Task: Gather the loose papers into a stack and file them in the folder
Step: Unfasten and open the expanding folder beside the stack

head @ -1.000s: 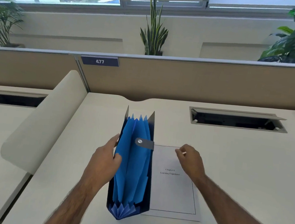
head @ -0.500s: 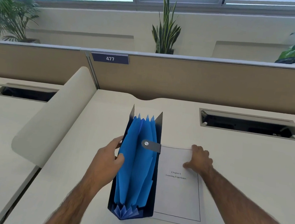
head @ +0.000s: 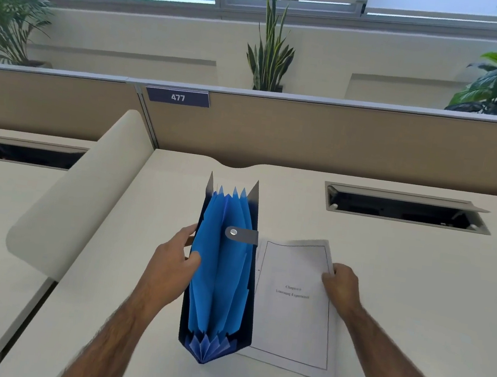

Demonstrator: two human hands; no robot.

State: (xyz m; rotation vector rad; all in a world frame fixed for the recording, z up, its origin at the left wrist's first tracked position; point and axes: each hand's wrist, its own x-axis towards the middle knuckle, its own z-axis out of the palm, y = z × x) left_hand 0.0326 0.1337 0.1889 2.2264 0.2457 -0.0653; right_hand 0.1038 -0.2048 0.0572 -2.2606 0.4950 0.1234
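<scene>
Left hand (head: 173,268) props folder (head: 222,279) upright, fingers clamped on its wall, pockets open; right hand (head: 342,286) pinches papers (head: 293,306), right of the folder, for lifting.

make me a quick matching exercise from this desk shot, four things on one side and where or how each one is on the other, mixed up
Things:
1. accordion folder
2. paper stack
3. left hand
4. snap tab

States:
A. gripping the folder's left side
B. standing open on the desk, blue pockets fanned
C. lying over the folder's right wall
D. held at its right edge by the right hand

Pairs: 1-B, 2-D, 3-A, 4-C
</scene>
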